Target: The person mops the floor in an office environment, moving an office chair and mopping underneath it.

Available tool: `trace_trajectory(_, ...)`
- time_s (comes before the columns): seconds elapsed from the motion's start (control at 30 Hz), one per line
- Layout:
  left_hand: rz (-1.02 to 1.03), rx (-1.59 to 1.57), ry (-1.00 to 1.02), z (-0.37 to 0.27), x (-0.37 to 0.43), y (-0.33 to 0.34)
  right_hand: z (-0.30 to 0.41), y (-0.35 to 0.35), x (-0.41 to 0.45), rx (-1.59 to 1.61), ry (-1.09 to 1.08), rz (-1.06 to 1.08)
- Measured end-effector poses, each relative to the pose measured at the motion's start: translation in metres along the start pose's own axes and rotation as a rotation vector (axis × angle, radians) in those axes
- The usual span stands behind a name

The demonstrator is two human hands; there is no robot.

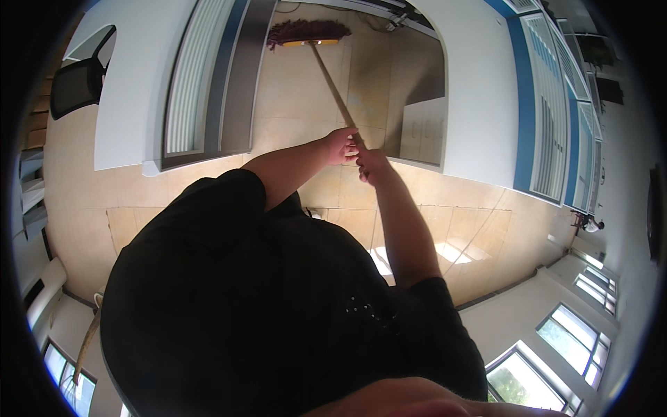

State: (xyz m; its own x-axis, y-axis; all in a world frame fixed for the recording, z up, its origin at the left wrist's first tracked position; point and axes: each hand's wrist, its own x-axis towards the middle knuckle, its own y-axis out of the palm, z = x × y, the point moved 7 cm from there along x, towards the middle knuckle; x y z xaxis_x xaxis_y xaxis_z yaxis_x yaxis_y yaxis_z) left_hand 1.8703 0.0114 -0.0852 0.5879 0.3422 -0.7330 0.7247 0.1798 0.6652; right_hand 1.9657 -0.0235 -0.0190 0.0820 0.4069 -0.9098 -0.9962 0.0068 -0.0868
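A flat dust mop's dark maroon fringe (307,31) rests on the tiled floor ahead of me, inside a doorway. Its yellow frame (311,43) joins a long wooden-looking handle (333,88) that slants back towards my body. My left hand (343,147) holds this handle, with the thumb side nearer the mop head. Just behind it, my right hand (371,166) is wrapped around the handle near its upper end. The two hands are close together, and the palms are largely hidden.
White wall sections (479,104) flank the doorway, with a glazed panel with blinds (200,78) at the left. A white cabinet (423,130) stands inside on the right. Cables (372,22) lie near the far edge. A black mesh chair (78,86) is far left; a person (591,224) is far right.
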Motion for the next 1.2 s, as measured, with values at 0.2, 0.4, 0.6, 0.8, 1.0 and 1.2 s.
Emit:
trace_trajectory(0.2, -0.162, -0.114, -0.244, 0.155, 0.004, 0.004, -0.174, -0.07, -0.112, 0.15, 0.058, 0.025)
trace_trajectory(0.4, -0.34, 0.104, -0.429, 0.348, 0.033, -0.049, -0.343, -0.121, -0.313, -0.011, 0.074, -0.026)
trace_trajectory(0.6, -0.263, 0.763, -1.206, 0.459, -0.025, -0.063, -0.452, -0.116, -0.399, 0.032, 0.049, -0.155)
trace_trajectory(0.8, -0.246, 0.852, -1.089, 0.45, 0.009, -0.042, -0.484, -0.091, -0.362, 0.034, -0.111, -0.308)
trace_trajectory(1.0, -0.309, 0.45, -0.591, 0.327, 0.103, -0.036, -0.346, -0.129, -0.279, 0.129, 0.188, -0.287)
trace_trajectory(1.2, -0.248, 0.041, -0.258, 0.116, 0.141, -0.005, -0.143, -0.106, -0.137, -0.006, 0.109, -0.18)
